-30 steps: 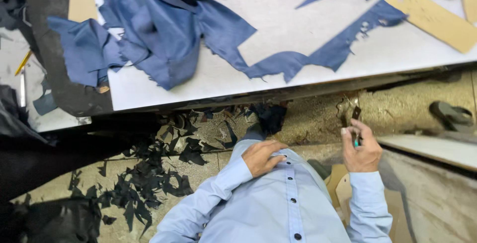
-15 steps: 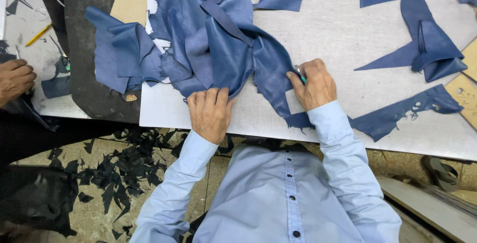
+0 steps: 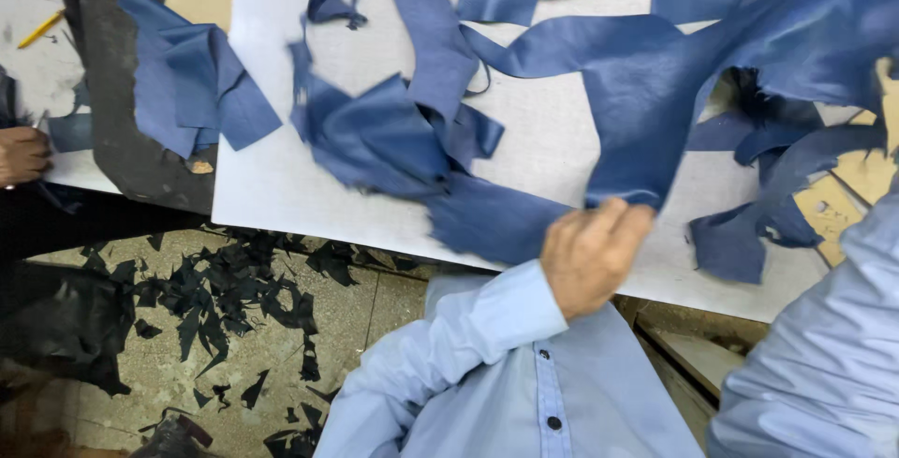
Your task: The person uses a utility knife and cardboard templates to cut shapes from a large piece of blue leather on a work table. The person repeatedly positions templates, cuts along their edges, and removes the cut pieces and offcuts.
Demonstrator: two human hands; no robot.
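Blue leather piece (image 3: 646, 130) apparently pinched by left hand (image 3: 590, 257).

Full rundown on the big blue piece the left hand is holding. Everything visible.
The big blue piece looks like thin leather or coated fabric, dull sheen, irregular outline with cut-out gaps and long strips. It is lifted and draped, motion-blurred, running from the upper right of the white cutting board down to a lower edge pinched by the left hand. Its far end passes out of frame at right, over tan card patterns.

The right hand lies beyond the frame's right edge, only its sleeve (image 3: 824, 346) showing; the blue fabric pile (image 3: 393, 144) is motion-blurred.
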